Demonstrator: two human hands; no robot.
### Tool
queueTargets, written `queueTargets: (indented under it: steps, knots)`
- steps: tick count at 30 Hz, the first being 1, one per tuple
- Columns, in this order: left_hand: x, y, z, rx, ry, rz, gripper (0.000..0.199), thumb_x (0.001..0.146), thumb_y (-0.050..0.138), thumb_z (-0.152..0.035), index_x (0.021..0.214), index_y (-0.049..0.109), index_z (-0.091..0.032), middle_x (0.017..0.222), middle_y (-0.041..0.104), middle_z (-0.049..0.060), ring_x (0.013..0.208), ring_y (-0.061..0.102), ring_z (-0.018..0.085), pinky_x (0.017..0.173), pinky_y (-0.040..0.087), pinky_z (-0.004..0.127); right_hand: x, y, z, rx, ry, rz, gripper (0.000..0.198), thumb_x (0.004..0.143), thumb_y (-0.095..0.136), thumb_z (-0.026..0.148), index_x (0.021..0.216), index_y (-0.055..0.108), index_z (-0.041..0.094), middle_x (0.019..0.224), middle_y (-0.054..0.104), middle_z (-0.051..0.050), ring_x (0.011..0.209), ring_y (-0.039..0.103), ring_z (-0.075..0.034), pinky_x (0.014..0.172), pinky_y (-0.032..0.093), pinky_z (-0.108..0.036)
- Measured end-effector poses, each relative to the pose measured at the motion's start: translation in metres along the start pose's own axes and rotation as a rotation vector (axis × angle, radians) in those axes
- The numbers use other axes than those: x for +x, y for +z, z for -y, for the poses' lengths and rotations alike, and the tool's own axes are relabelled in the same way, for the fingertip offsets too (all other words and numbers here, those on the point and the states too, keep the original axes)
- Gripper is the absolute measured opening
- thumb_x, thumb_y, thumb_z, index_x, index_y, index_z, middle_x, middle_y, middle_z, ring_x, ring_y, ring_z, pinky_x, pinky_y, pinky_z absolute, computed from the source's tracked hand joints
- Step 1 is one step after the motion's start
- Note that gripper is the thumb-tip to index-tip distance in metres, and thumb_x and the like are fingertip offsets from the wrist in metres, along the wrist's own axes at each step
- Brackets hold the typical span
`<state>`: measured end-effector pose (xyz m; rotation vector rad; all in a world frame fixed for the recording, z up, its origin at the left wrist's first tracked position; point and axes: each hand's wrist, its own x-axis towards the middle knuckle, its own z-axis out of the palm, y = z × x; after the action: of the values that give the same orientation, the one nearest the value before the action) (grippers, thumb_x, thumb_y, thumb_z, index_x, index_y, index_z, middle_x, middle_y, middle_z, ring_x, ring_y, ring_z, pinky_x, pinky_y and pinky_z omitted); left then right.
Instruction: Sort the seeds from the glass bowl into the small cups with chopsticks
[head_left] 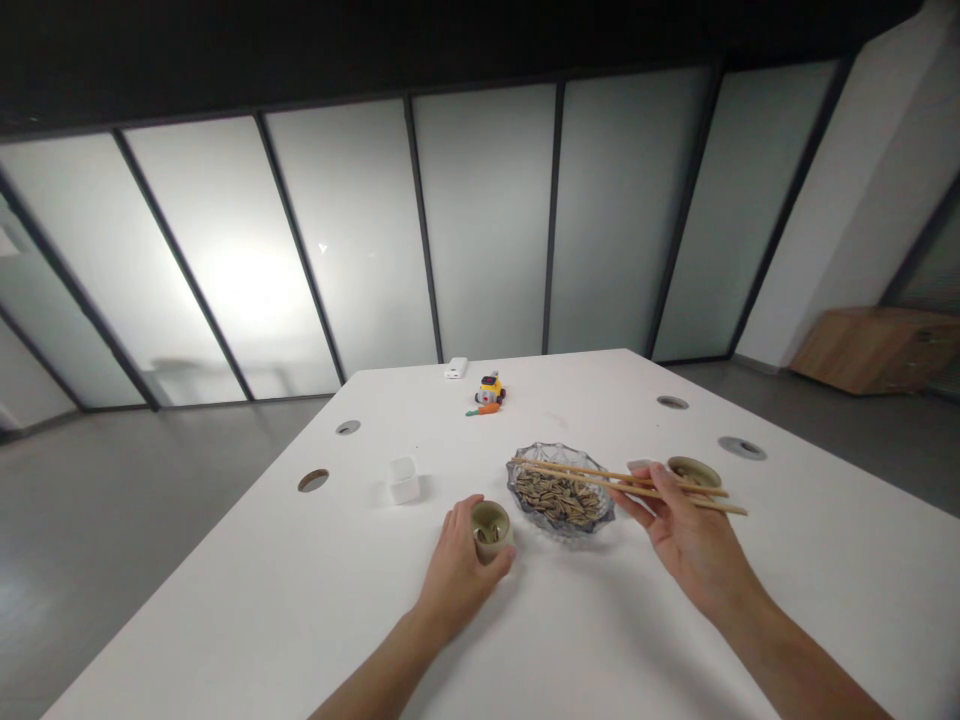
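Observation:
My left hand (463,555) is wrapped round a small pale green cup (491,528), with a few seeds visible inside. Between my right hand's fingers is a pair of wooden chopsticks (600,476), pointing left. My right hand (686,535) is raised to the right of a clear glass bowl (517,500) with a scalloped rim. Striped sunflower seeds (559,500) fill much of the bowl's bottom. The chopstick tips lie over the bowl's far left rim; whether they touch it I cannot tell. Behind my right hand stands a second cup (694,471), partly hidden.
A translucent plastic box (403,481) sits left of my left hand. Farther back are a yellow toy car (490,389), a toy carrot (484,409) and a white device (456,368). Several round cable holes dot the white table (300,600). Beyond it is a frosted glass wall (487,220).

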<state>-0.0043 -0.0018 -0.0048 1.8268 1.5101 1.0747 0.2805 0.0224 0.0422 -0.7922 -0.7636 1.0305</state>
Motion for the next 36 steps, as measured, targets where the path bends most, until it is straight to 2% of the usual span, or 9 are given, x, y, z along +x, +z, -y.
queueTargets:
  steps: [5, 10, 13, 16, 18, 21, 24, 29, 36]
  knots:
    - [0.0, 0.001, 0.003, -0.012, 0.004, -0.01, 0.067, 0.079, 0.076, -0.031, 0.141, 0.054, -0.02, 0.138, 0.065, 0.015, 0.132, 0.061, 0.034, 0.118, 0.046, 0.049, 0.001, -0.003, 0.001, 0.036, 0.108, 0.034, 0.032, 0.075, 0.095, 0.049, 0.081, 0.075, 0.025, 0.086, 0.078, 0.002, 0.081, 0.08, -0.019, 0.083, 0.073, -0.038]
    - [0.001, 0.003, 0.004, -0.014, 0.028, -0.014, 0.064, 0.079, 0.075, -0.026, 0.14, 0.054, -0.022, 0.137, 0.066, 0.014, 0.131, 0.061, 0.033, 0.118, 0.046, 0.049, -0.006, 0.003, -0.003, -0.018, 0.153, 0.087, 0.032, 0.077, 0.094, 0.051, 0.081, 0.075, 0.025, 0.084, 0.079, 0.001, 0.076, 0.078, -0.02, 0.075, 0.074, -0.039]
    - [0.001, 0.002, 0.003, -0.011, 0.021, -0.011, 0.063, 0.08, 0.075, -0.027, 0.14, 0.054, -0.022, 0.136, 0.066, 0.014, 0.13, 0.061, 0.033, 0.117, 0.046, 0.049, -0.008, 0.006, -0.004, -0.039, 0.149, 0.06, 0.035, 0.073, 0.095, 0.053, 0.08, 0.075, 0.025, 0.082, 0.078, 0.001, 0.073, 0.077, -0.02, 0.071, 0.073, -0.04]
    - [0.001, 0.001, 0.003, -0.014, 0.023, -0.019, 0.065, 0.08, 0.076, -0.029, 0.14, 0.055, -0.022, 0.137, 0.066, 0.014, 0.13, 0.061, 0.033, 0.117, 0.047, 0.049, -0.006, 0.003, 0.0, -0.138, 0.0, 0.001, 0.038, 0.078, 0.088, 0.06, 0.079, 0.073, 0.025, 0.083, 0.078, 0.0, 0.075, 0.077, -0.021, 0.071, 0.072, -0.042]
    - [0.0, 0.0, 0.002, -0.011, 0.025, -0.018, 0.065, 0.079, 0.076, -0.03, 0.141, 0.055, -0.022, 0.136, 0.067, 0.014, 0.131, 0.062, 0.034, 0.117, 0.047, 0.049, -0.004, -0.002, 0.005, -0.348, -0.164, -0.024, 0.042, 0.085, 0.079, 0.066, 0.079, 0.073, 0.025, 0.085, 0.079, -0.003, 0.076, 0.077, -0.023, 0.071, 0.07, -0.043]
    - [0.0, 0.0, 0.002, 0.0, 0.018, -0.009, 0.065, 0.08, 0.075, -0.031, 0.141, 0.055, -0.021, 0.136, 0.067, 0.015, 0.132, 0.062, 0.034, 0.118, 0.046, 0.05, -0.003, -0.008, 0.013, -0.795, -0.442, -0.007, 0.047, 0.095, 0.064, 0.068, 0.081, 0.077, 0.025, 0.084, 0.08, -0.007, 0.079, 0.076, -0.027, 0.072, 0.064, -0.041]
    - [0.0, 0.0, 0.002, 0.007, 0.009, -0.004, 0.067, 0.08, 0.075, -0.032, 0.142, 0.054, -0.02, 0.138, 0.066, 0.015, 0.133, 0.061, 0.034, 0.118, 0.046, 0.05, -0.007, -0.01, 0.014, -0.994, -0.608, 0.047, 0.046, 0.1, 0.057, 0.063, 0.081, 0.077, 0.026, 0.085, 0.08, -0.007, 0.081, 0.075, -0.026, 0.071, 0.059, -0.038]
    - [0.0, 0.001, 0.002, 0.004, 0.009, 0.001, 0.066, 0.08, 0.074, -0.033, 0.142, 0.053, -0.02, 0.138, 0.065, 0.016, 0.132, 0.061, 0.034, 0.118, 0.046, 0.05, -0.01, -0.008, 0.005, -1.014, -0.639, 0.133, 0.043, 0.103, 0.056, 0.059, 0.082, 0.076, 0.027, 0.082, 0.079, -0.004, 0.077, 0.073, -0.024, 0.071, 0.057, -0.036]
    - [0.0, 0.001, 0.002, 0.0, 0.026, -0.019, 0.065, 0.079, 0.075, -0.03, 0.14, 0.055, -0.021, 0.135, 0.067, 0.014, 0.13, 0.062, 0.034, 0.117, 0.047, 0.05, -0.01, -0.01, -0.002, -1.011, -0.612, 0.177, 0.04, 0.104, 0.056, 0.056, 0.085, 0.078, 0.028, 0.086, 0.081, -0.003, 0.083, 0.075, -0.024, 0.074, 0.057, -0.035]
